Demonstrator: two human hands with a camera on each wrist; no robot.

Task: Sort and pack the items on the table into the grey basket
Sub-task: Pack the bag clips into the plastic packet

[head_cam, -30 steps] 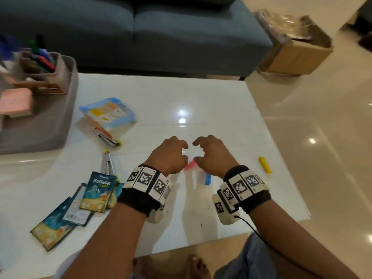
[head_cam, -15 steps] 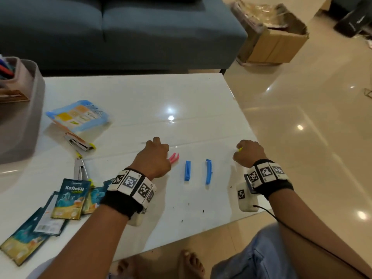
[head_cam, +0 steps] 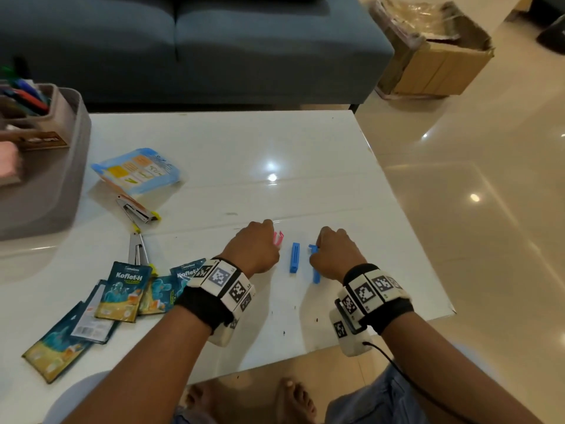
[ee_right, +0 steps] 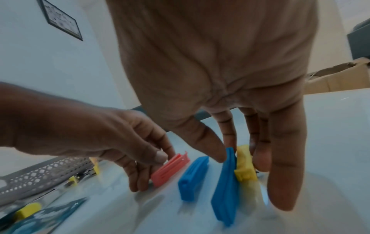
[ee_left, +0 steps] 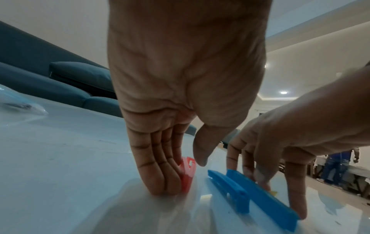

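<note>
Left hand: fingers straight, pushing pink clip along table. Right hand: pinching long blue clip against yellow clip. Short blue clip: flat between both hands; grey basket: far left.

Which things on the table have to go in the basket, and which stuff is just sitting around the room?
For the job:
pink clip
blue clips
yellow clip
sachets
staplers
blue packet
grey basket

Just around:
sofa
cardboard box

Head view looks down; both wrist views closely share the clips.
</note>
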